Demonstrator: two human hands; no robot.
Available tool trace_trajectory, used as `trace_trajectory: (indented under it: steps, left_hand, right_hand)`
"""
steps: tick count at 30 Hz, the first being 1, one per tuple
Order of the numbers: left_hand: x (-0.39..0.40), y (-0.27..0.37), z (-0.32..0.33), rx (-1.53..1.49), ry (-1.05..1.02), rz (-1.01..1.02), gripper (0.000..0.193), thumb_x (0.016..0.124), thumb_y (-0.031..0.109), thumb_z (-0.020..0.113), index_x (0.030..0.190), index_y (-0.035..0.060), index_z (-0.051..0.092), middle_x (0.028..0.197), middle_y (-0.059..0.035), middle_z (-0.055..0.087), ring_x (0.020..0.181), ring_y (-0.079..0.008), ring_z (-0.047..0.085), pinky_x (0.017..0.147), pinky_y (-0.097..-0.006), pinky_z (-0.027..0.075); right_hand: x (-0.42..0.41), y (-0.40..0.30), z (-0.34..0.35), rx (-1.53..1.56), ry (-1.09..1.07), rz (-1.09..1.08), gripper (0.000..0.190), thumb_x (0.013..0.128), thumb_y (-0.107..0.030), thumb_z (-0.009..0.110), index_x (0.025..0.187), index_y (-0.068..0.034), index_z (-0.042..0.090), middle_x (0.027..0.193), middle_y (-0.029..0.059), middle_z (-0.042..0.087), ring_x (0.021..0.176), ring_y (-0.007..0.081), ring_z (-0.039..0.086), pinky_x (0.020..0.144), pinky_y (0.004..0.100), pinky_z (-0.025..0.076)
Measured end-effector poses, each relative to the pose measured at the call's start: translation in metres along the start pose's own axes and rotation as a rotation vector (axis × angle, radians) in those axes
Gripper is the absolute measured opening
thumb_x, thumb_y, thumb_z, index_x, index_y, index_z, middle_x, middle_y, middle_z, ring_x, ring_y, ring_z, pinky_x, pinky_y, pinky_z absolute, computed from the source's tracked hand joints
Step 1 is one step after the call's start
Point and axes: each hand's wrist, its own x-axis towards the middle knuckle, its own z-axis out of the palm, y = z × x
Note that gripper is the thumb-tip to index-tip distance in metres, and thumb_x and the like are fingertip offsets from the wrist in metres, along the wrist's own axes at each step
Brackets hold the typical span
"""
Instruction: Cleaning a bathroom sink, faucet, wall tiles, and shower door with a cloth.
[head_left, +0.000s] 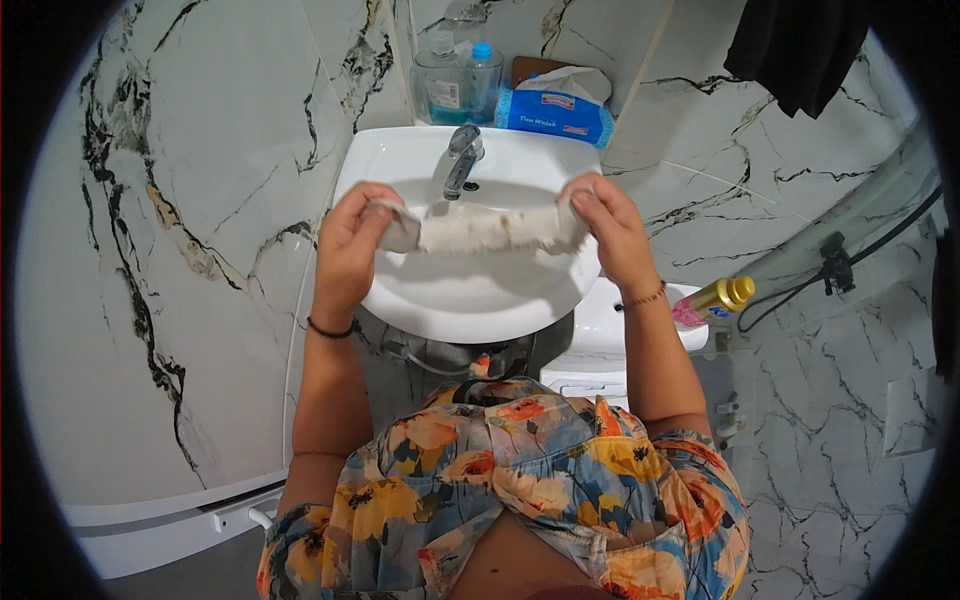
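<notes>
A stained whitish cloth (487, 229) is stretched level above the bowl of a white washbasin (480, 322). My left hand (356, 240) grips its left end, thumb on top, with a bunched bit of fabric at the fingertips. At the right end my right hand (606, 217) pinches the cloth between thumb and fingers. Brown spots mark the middle of the cloth, and its lower edge looks frayed. Just beyond it stands a chrome faucet (461, 165), with no water visibly running from it.
Behind the basin are a clear container (420, 90) holding bottles and a blue tissue pack (555, 116). A yellow-capped bottle (712, 301) stands on the white toilet tank (600, 315) at right. Dark fabric (799, 52) hangs at upper right; a marble-patterned wall (202, 225) rises at left.
</notes>
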Motion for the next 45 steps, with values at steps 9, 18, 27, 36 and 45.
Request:
trace_trajectory:
  steps: [9, 18, 27, 36, 45]
  left_hand:
    - [-0.047, -0.02, -0.016, 0.118, -0.523, -0.574, 0.011, 0.086, 0.004, 0.051, 0.094, 0.0054, 0.058, 0.082, 0.0037, 0.054, 0.074, -0.0032, 0.046, 0.065, -0.0183, 0.037]
    - [-0.048, -0.113, 0.009, 0.92, -0.19, 0.081, 0.039, 0.08, 0.019, 0.064, 0.118, 0.0128, 0.056, 0.112, -0.0085, 0.059, 0.107, -0.022, 0.054, 0.09, -0.0404, 0.039]
    - [-0.091, -0.09, 0.009, 0.934, -0.509, 0.048, 0.04, 0.076, 0.019, 0.067, 0.116, 0.0236, 0.063, 0.126, -0.0034, 0.055, 0.124, -0.0221, 0.045, 0.112, -0.0518, 0.005]
    - [-0.064, -0.094, 0.009, 0.666, -0.338, 0.023, 0.03, 0.084, 0.012, 0.058, 0.114, 0.014, 0.061, 0.104, -0.0093, 0.064, 0.1, -0.0258, 0.058, 0.098, -0.0444, 0.035]
    - [-0.013, -0.115, 0.026, 1.233, -0.801, -0.401, 0.037, 0.084, 0.029, 0.057, 0.12, 0.0196, 0.059, 0.13, -0.0113, 0.051, 0.12, -0.0257, 0.048, 0.104, -0.0523, 0.028]
  right_hand:
    - [-0.073, 0.026, -0.006, -0.008, -0.35, 0.407, 0.016, 0.093, -0.017, 0.049, 0.09, -0.004, 0.06, 0.078, -0.0053, 0.054, 0.073, 0.0032, 0.044, 0.066, 0.019, 0.037]
    - [-0.054, 0.059, 0.006, -1.087, -0.103, 0.048, 0.035, 0.082, -0.022, 0.062, 0.115, -0.012, 0.058, 0.109, 0.0109, 0.059, 0.099, 0.0281, 0.058, 0.084, 0.0374, 0.045]
    - [-0.102, 0.07, 0.015, -1.273, -0.415, -0.134, 0.046, 0.077, -0.03, 0.067, 0.121, -0.022, 0.057, 0.128, 0.0012, 0.052, 0.131, 0.0241, 0.036, 0.104, 0.0672, 0.009]
    - [-0.064, 0.061, 0.01, -0.905, -0.213, -0.025, 0.031, 0.081, -0.014, 0.06, 0.112, -0.023, 0.061, 0.079, 0.0056, 0.067, 0.078, 0.0225, 0.065, 0.105, 0.0497, 0.029]
    - [0.003, 0.092, 0.046, -1.295, -0.696, 0.145, 0.053, 0.088, -0.051, 0.045, 0.137, -0.03, 0.038, 0.142, 0.0077, 0.033, 0.132, 0.028, 0.029, 0.106, 0.0574, 0.021]
